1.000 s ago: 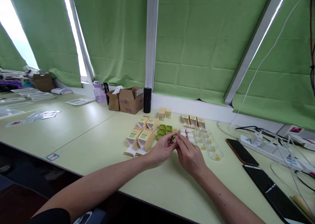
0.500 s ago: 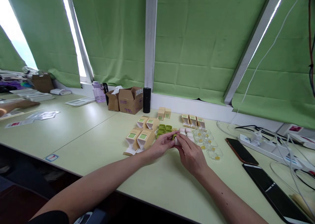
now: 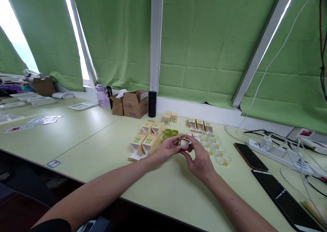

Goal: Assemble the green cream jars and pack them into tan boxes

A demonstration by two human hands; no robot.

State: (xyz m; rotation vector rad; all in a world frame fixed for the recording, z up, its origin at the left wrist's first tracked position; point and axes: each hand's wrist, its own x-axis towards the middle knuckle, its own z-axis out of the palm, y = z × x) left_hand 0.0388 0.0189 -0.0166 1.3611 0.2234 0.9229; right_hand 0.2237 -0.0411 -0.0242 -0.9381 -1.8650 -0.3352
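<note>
Above the table, my left hand [image 3: 167, 149] and my right hand [image 3: 200, 157] close together round one small piece. It is a pale pinkish-white rounded block [image 3: 184, 144] with a green cup [image 3: 180, 140] at its upper left side; how deep it sits in the cup is unclear. Just behind the left hand stand several green square cups [image 3: 168, 133]. More pale blocks [image 3: 194, 134] lie behind the right hand, partly covered by it. To the right spread several clear plastic pieces with yellow spots [image 3: 216, 146]. Open kraft boxes [image 3: 149, 144] with green labels stand left of the hands.
More kraft boxes stand at the back [image 3: 170, 117] and back right [image 3: 200, 125]. Behind are a cardboard carton [image 3: 135, 104], a black cylinder [image 3: 152, 103] and a purple bottle [image 3: 102, 96]. Two phones [image 3: 251, 156] and a cabled power strip [image 3: 278, 153] occupy the right side.
The held piece has turned, so more of the pale block now faces me, and my right fingers have moved apart around it. Another person's hand at the far left has gone out of view.
</note>
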